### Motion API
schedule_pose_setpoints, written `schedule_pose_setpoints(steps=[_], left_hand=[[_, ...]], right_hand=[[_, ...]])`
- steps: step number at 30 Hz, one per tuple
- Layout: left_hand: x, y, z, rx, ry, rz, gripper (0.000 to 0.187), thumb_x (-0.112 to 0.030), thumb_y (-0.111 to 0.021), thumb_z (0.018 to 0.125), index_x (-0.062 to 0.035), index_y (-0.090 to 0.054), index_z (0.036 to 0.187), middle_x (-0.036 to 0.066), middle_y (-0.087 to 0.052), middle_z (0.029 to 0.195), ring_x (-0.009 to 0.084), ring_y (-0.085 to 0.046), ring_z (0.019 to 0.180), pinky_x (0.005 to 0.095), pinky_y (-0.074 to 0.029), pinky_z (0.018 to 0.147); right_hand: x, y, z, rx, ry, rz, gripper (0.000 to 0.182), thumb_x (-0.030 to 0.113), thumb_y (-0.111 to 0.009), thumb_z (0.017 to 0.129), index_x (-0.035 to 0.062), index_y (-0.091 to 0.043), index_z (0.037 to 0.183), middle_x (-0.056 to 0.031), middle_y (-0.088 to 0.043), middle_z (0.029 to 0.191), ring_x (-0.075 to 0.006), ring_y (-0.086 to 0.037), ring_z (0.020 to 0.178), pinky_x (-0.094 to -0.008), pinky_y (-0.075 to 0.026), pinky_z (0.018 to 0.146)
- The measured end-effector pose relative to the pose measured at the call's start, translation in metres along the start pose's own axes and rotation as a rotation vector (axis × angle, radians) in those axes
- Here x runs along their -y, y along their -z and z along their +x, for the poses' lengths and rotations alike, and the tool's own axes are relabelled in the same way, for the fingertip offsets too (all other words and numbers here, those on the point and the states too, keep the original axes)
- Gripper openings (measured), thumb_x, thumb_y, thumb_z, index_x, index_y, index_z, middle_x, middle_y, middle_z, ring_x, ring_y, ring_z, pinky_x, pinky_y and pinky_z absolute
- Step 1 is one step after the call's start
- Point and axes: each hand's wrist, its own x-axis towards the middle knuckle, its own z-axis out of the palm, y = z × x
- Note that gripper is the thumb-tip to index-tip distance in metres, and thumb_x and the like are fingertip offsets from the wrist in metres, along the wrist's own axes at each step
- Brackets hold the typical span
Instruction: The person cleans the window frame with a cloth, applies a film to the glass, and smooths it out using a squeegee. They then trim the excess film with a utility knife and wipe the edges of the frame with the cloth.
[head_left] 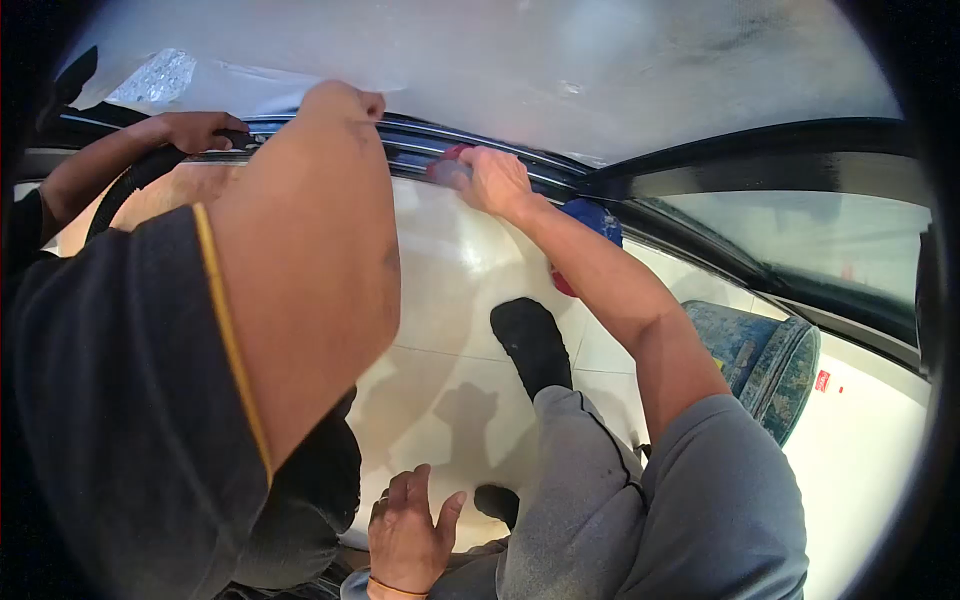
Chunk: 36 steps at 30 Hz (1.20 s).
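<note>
My right hand (497, 182) reaches forward to the dark metal sliding track (400, 150) and is closed on a red and greyish cloth (450, 165), which rests against the rails. Most of the cloth is covered by the fingers. Low in the view, my left hand (408, 535) hangs with its back up, fingers loosely apart and nothing in it. An orange band circles its wrist, and a ring shows on one finger.
On the left, a co-worker's hand (200, 132) grips a black hose nozzle (238, 140) at the track; their other arm (320, 220) crosses close by. A stained bucket (745, 350) lies right of my arm. A blue and red item (597, 217) is partly hidden behind my forearm.
</note>
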Motion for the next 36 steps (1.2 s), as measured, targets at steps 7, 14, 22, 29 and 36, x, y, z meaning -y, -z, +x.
schedule_pose_setpoints(steps=[7,14,22,29,36], left_hand=[[0.001,-0.001,-0.003,-0.016,0.000,-0.019,0.052,-0.035,-0.067,0.093,0.0043,-0.055,0.125,0.026,-0.062,0.112,0.0442,-0.063,0.102,0.0484,-0.051,0.087],[0.002,-0.002,0.003,-0.024,-0.006,-0.016,0.052,-0.035,-0.068,0.093,0.0044,-0.055,0.125,0.026,-0.062,0.112,0.0439,-0.063,0.103,0.0475,-0.052,0.088],[0.019,-0.005,0.012,-0.079,-0.009,-0.055,0.056,-0.035,-0.068,0.093,0.0051,-0.053,0.129,0.024,-0.062,0.106,0.0351,-0.063,0.085,0.0441,-0.052,0.079],[0.013,-0.004,0.016,-0.061,-0.022,-0.043,0.057,-0.035,-0.069,0.092,0.0053,-0.053,0.129,0.023,-0.062,0.105,0.0349,-0.062,0.083,0.0450,-0.051,0.077],[-0.002,-0.006,0.013,0.015,-0.069,0.036,0.050,-0.034,-0.068,0.093,0.0023,-0.055,0.124,0.025,-0.062,0.110,0.0438,-0.064,0.098,0.0483,-0.052,0.084]], right_hand=[[0.009,0.006,0.021,0.172,0.124,-0.187,0.026,0.029,-0.067,0.088,0.0108,-0.071,0.106,-0.0185,-0.071,0.097,-0.0371,-0.068,0.097,-0.0498,-0.054,0.083],[0.040,-0.024,0.043,0.006,0.258,-0.078,0.024,0.031,-0.067,0.086,0.0103,-0.072,0.097,-0.0158,-0.072,0.094,-0.0370,-0.069,0.093,-0.0498,-0.055,0.080],[0.150,-0.087,0.116,-0.063,0.118,0.315,0.023,0.025,-0.065,0.083,0.0036,-0.073,0.086,-0.0173,-0.073,0.092,-0.0338,-0.072,0.090,-0.0469,-0.057,0.076],[0.097,-0.069,0.080,-0.053,0.166,0.129,0.029,0.029,-0.062,0.088,0.0034,-0.071,0.097,-0.0173,-0.068,0.104,-0.0339,-0.067,0.100,-0.0466,-0.055,0.081],[-0.044,0.008,-0.048,-0.092,0.001,-0.080,0.029,0.023,-0.067,0.089,0.0040,-0.066,0.112,-0.0157,-0.061,0.113,-0.0335,-0.060,0.108,-0.0448,-0.053,0.090]])
